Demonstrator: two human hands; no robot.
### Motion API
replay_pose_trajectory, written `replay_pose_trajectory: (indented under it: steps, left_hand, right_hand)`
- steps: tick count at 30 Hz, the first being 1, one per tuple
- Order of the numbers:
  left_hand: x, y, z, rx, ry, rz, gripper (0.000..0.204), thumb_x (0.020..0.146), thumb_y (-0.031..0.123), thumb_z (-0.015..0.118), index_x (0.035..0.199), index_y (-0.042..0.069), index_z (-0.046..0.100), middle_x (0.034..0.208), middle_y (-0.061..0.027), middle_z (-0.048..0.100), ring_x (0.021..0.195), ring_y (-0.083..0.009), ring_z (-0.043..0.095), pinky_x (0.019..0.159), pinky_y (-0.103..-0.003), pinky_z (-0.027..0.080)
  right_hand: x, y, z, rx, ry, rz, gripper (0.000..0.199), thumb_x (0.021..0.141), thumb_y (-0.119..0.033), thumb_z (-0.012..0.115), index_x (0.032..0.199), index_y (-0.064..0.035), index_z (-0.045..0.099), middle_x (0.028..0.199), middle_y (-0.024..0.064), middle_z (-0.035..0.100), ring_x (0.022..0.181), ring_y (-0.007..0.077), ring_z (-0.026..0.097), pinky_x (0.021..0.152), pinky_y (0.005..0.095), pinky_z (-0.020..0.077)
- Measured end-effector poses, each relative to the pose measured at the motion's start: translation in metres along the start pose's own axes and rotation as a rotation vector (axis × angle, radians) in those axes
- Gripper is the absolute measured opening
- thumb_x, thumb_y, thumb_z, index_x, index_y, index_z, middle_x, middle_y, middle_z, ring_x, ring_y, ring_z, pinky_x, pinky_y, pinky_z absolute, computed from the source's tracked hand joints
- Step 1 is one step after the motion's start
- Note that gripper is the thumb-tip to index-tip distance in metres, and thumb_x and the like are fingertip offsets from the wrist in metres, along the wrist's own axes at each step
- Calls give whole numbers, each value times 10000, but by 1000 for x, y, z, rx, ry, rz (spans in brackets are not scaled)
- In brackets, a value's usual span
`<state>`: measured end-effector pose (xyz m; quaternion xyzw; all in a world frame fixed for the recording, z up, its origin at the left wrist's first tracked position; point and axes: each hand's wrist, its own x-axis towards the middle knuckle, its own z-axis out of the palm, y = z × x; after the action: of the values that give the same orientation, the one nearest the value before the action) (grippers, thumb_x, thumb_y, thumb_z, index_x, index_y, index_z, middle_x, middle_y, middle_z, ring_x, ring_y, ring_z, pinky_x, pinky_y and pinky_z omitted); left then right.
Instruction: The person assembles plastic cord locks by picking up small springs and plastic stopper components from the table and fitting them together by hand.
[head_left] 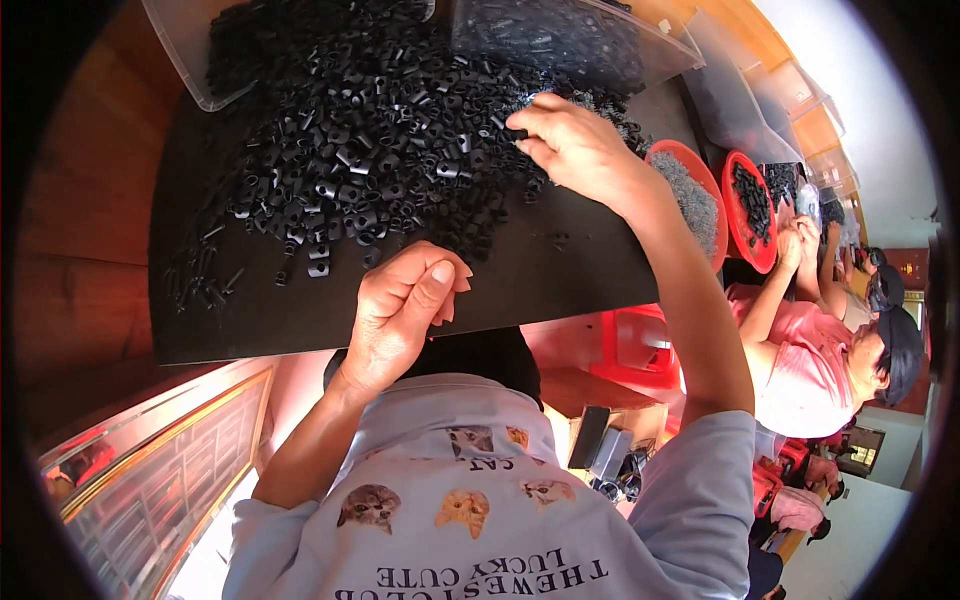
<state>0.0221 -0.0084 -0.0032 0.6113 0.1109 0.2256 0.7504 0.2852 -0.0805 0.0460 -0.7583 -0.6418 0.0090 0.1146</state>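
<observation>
Right hand (pixel 570 150) pinching black parts (pixel 370 130) at the pile's three o'clock edge, left hand (pixel 400 315) loosely curled, empty, at six o'clock on the tabletop (pixel 560 270).

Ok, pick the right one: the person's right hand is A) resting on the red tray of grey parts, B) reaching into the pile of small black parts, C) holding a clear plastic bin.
B: the right hand has its fingertips at the edge of the pile of small black parts on the black table, apart from the red tray.

Glossy black plastic parts (pixel 370 130) on a matt black mat (pixel 560 280) (clear plastic bins (pixel 185 60) behind).
</observation>
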Motion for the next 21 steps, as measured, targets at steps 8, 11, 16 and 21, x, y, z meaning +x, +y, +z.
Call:
replay_pose_trajectory:
  steps: [8,11,16,21]
  left_hand:
    - [-1,-3,0,34,7,13,271,1025,193,508,905,-11,640,809,-35,600,596,-64,520,534,-219,425]
    - [-1,-1,-1,57,-3,-4,274,1026,198,507,910,-11,640,809,-34,601,597,-63,522,537,-218,428]
    - [0,-2,1,47,-5,7,281,1028,212,505,919,-9,640,801,-28,604,603,-62,521,536,-216,432]
    - [-2,-3,1,18,5,-1,285,1030,224,503,932,-6,640,788,-17,604,612,-57,515,548,-213,438]
  right_hand:
    - [7,-36,-5,4,-61,58,218,895,-179,608,1077,-60,627,1026,121,598,943,332,627,798,445,507]
    - [15,-46,6,22,-43,50,223,896,-199,612,1046,-34,620,974,121,599,911,346,627,779,445,508]
    - [28,-50,20,6,-1,40,170,880,-149,618,971,-10,584,982,135,600,892,367,630,761,465,509]
    - [27,-55,24,-23,11,21,127,868,-95,609,955,-14,566,970,135,606,854,371,638,733,469,515]
